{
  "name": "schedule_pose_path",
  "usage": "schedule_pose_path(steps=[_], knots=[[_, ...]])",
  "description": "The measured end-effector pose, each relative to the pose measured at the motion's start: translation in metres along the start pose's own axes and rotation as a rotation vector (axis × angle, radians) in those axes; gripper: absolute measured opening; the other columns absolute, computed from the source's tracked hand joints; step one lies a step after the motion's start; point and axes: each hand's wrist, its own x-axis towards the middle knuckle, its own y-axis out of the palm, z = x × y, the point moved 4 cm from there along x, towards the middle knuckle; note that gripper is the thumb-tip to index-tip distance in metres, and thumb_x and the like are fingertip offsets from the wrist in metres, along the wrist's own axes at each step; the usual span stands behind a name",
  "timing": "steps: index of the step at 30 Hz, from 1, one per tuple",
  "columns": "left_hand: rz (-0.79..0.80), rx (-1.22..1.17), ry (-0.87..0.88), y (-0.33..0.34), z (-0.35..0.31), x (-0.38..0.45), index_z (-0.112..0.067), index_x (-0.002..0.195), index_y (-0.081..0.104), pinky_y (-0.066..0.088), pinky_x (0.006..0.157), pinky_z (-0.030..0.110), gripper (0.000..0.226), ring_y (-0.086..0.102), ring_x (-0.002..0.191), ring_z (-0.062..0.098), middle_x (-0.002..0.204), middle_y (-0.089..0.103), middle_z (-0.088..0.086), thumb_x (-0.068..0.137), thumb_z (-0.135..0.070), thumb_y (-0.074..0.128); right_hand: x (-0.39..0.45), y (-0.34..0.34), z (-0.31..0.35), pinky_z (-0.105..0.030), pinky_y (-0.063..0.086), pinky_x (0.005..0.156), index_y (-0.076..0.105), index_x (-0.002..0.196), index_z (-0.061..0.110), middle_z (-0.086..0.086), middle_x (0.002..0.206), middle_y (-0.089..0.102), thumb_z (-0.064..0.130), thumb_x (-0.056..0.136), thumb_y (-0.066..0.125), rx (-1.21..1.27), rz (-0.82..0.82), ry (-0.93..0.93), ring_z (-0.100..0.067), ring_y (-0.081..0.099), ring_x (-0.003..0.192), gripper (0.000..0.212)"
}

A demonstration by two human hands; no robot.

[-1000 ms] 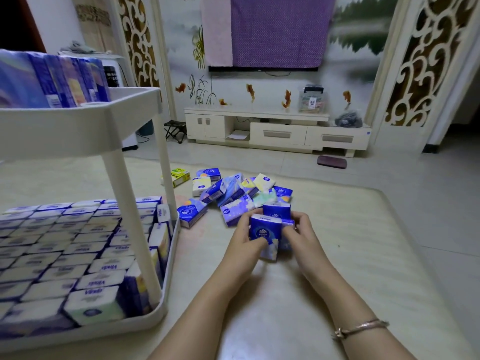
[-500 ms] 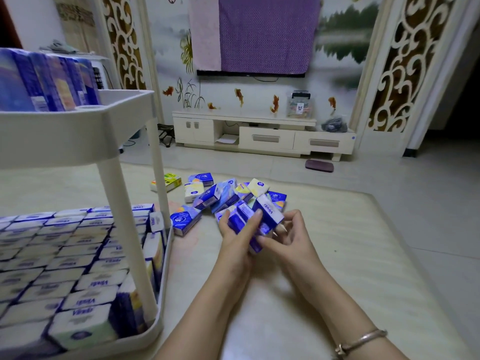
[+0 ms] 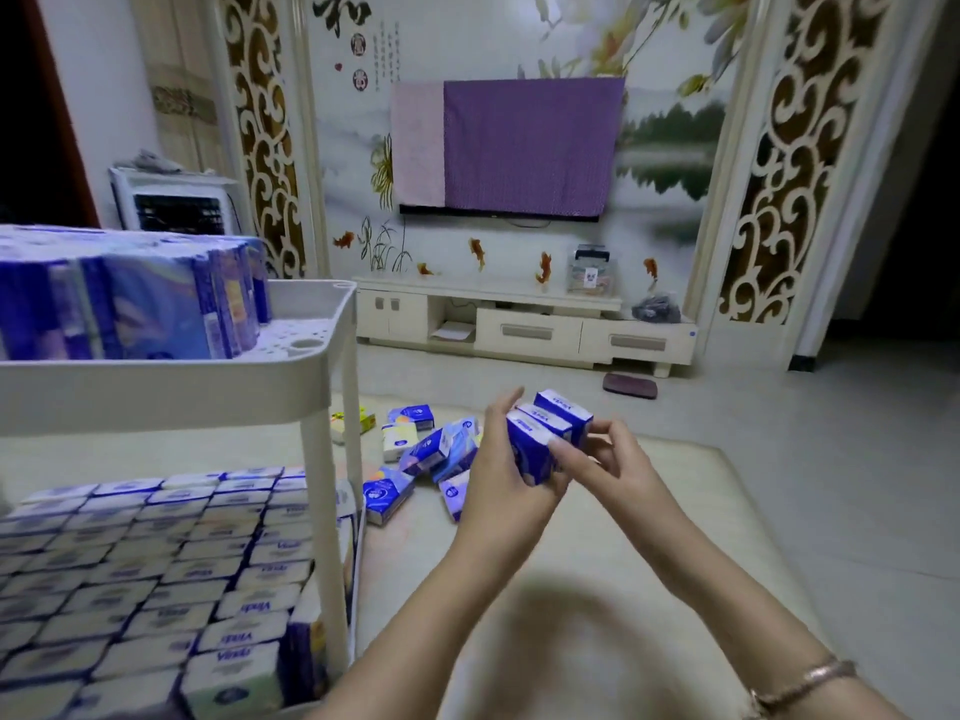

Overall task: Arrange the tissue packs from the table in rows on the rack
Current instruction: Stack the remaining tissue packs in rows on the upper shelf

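Hands together: left hand (image 3: 501, 475) and right hand (image 3: 613, 462) each grip three stacked tissue packs (image 3: 545, 433) beside the rack (image 3: 171, 392).

Home living rm — wall-mounted TV under purple cloth (image 3: 524, 148) at top center, low white TV cabinet (image 3: 519, 324) below, painted mural wall w/ fish, carved scroll panels (image 3: 779, 163) at right, tiled floor

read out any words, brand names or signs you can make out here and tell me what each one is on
"和": large black brush character on the wall mural.
"Vinda": upside down on white tops of blue tissue packs on the white rack's lower shelf.
Blue print on the blue-and-white packs held in both hands: blurred.
Red seals and small calligraphy column: too small.
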Motion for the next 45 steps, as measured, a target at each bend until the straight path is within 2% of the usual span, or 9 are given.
schedule_pose_path(steps=[4, 8, 12, 17, 22, 26, 33, 40, 45], knots=[[0.006, 0.216, 0.193, -0.011, -0.086, 0.008, -0.028, 0.139, 0.031, 0.05, 0.082, 0.012, 0.073, 0.061, 0.101, 0.006, 0.12, 0.059, -0.006, 0.079, 0.001, 0.062, 0.0, 0.006, 0.064, -0.011, 0.051, 0.071, 0.044, 0.123, 0.023, 0.008, 0.114, 0.064, 0.02, 0.08, 0.073, -0.043, 0.003, -0.075, 0.003, 0.064, 0.096, 0.051], [0.11, 0.417, 0.244, -0.03, -0.153, 0.009, -0.022, 0.148, 0.012, 0.045, 0.093, 0.021, 0.098, 0.056, 0.112, 0.016, 0.132, 0.05, 0.005, 0.071, -0.014, 0.072, 0.008, 0.03, 0.112, -0.021, 0.051, 0.076, 0.043, 0.124, 0.011, -0.001, 0.101, 0.067, 0.008, 0.08, 0.069, 0.087, -0.075, -0.112, -0.007, 0.066, 0.087, 0.051], [0.307, 0.521, 0.07, -0.077, -0.208, 0.002, -0.024, 0.149, -0.007, 0.05, 0.095, 0.036, 0.106, 0.06, 0.112, 0.025, 0.131, 0.051, 0.014, 0.08, -0.007, 0.071, 0.019, 0.077, 0.152, -0.022, 0.048, 0.053, 0.045, 0.119, -0.002, -0.009, 0.085, 0.063, 0.011, 0.071, 0.063, 0.233, 0.039, -0.126, -0.01, 0.063, 0.065, 0.054], [0.186, 0.893, 0.023, -0.163, -0.255, 0.019, -0.008, 0.139, 0.043, 0.044, 0.099, 0.032, 0.044, 0.053, 0.119, 0.021, 0.135, 0.053, 0.01, 0.096, -0.011, 0.05, 0.059, 0.137, 0.178, -0.035, 0.05, 0.063, 0.043, 0.124, -0.004, -0.023, 0.102, 0.064, 0.023, 0.04, 0.07, 0.1, 0.022, -0.113, -0.026, 0.065, 0.078, 0.092], [0.112, 1.307, -0.171, -0.241, -0.22, 0.048, -0.005, 0.135, 0.046, 0.041, 0.095, 0.031, 0.048, 0.051, 0.12, 0.025, 0.136, 0.052, 0.014, 0.099, -0.037, 0.043, 0.115, 0.184, 0.164, -0.038, 0.054, 0.081, 0.036, 0.123, 0.004, -0.016, 0.108, 0.061, 0.025, 0.038, 0.071, -0.143, 0.137, 0.006, -0.025, 0.064, 0.099, 0.094], [0.194, 1.37, -0.28, -0.268, -0.193, 0.059, -0.017, 0.136, 0.048, 0.039, 0.102, 0.036, 0.047, 0.052, 0.119, 0.022, 0.136, 0.053, 0.006, 0.098, -0.044, 0.038, 0.14, 0.202, 0.148, -0.034, 0.053, 0.078, 0.037, 0.124, 0.007, -0.013, 0.11, 0.063, 0.033, 0.036, 0.072, -0.341, 0.228, 0.067, -0.021, 0.065, 0.095, 0.099], [0.269, 1.345, -0.27, -0.261, -0.186, 0.064, -0.02, 0.132, 0.05, 0.037, 0.097, 0.034, 0.039, 0.052, 0.118, 0.021, 0.133, 0.054, 0.005, 0.102, -0.033, 0.028, 0.147, 0.21, 0.146, -0.031, 0.043, 0.076, 0.043, 0.113, 0.011, -0.01, 0.104, 0.057, 0.008, 0.064, 0.063, -0.459, 0.35, 0.074, -0.019, 0.055, 0.091, 0.053], [0.416, 1.209, -0.313, -0.245, -0.187, 0.061, -0.026, 0.131, 0.044, 0.046, 0.099, 0.036, 0.053, 0.061, 0.11, 0.022, 0.126, 0.06, 0.003, 0.093, -0.062, 0.034, 0.138, 0.204, 0.148, -0.038, 0.045, 0.087, 0.05, 0.108, 0.008, -0.011, 0.106, 0.062, 0.024, 0.042, 0.069, -0.563, 0.391, 0.088, -0.025, 0.056, 0.104, 0.069], [0.371, 1.23, -0.393, -0.244, -0.18, 0.062, -0.027, 0.108, 0.049, 0.05, 0.088, 0.034, 0.031, 0.066, 0.094, 0.022, 0.109, 0.065, 0.007, 0.093, -0.053, 0.043, 0.128, 0.203, 0.153, -0.035, 0.046, 0.089, 0.048, 0.125, 0.01, -0.012, 0.12, 0.061, 0.027, 0.062, 0.071, -0.722, 0.419, 0.019, -0.024, 0.059, 0.108, 0.07]])
